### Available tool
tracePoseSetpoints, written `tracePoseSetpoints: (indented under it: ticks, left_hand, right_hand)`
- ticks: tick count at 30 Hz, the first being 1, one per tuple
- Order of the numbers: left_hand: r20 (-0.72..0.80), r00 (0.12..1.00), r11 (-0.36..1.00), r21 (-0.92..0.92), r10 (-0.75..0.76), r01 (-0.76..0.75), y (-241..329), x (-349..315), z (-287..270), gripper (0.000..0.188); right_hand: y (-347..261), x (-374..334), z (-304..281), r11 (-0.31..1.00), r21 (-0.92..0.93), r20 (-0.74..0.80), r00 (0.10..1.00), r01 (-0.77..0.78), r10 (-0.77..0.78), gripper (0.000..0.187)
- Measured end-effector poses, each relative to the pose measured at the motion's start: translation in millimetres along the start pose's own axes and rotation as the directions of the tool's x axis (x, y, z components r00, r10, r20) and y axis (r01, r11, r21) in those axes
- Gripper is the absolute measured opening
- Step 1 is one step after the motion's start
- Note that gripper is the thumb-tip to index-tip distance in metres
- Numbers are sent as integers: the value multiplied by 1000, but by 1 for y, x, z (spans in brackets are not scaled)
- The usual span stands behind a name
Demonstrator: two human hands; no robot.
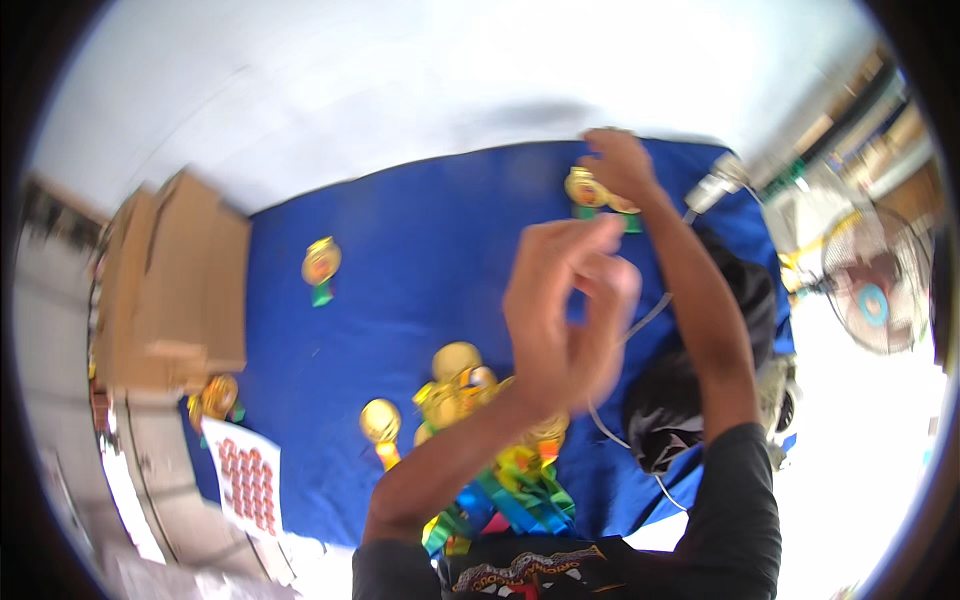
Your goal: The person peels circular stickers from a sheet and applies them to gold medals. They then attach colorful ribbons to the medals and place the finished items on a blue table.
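Blue surface (420, 240), seen from above. I hold my right hand (620, 165) at the far edge, pinching gold medals (588, 190); my left hand (570, 300) hovers blurred, fingers half-curled, empty. Medal pile (465, 390) at near edge. Cardboard box (175, 280) at left edge, contents hidden.

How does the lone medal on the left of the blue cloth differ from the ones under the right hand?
The lone medal lies by itself, untouched, with a green ribbon stub pointing toward the person. The far medals sit as a pair at the edge of the blue cloth, with the right hand on them, partly covering one. Both are round, gold and have green ribbon.
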State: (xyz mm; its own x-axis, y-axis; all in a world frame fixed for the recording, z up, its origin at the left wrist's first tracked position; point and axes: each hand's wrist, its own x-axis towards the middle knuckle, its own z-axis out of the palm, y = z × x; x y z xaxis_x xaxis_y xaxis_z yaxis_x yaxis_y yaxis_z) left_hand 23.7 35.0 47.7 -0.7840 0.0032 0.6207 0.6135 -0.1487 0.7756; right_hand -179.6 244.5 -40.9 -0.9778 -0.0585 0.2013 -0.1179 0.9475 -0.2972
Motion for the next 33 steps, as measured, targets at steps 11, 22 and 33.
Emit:
tracePoseSetpoints:
  ticks: [11, 22, 33]
  left_hand:
    - [-141, 990, 473, -871, 10, -129, 266, -4, -116, 27]
    - [-567, 791, 821, -550, -230, -156, 260, -108, -241, 28]
    - [-979, 142, 511, 198, 146, 837, 212, -361, -486, 13]
  right_hand:
    - [-177, -81, -26, 720, 565, 19, 866, 403, -500, 34]
    - [-308, -237, 47, 632, 458, 264, 583, 626, -769, 51]
    - [-357, -243, 66, 837, 248, 484, 687, 487, -543, 44]
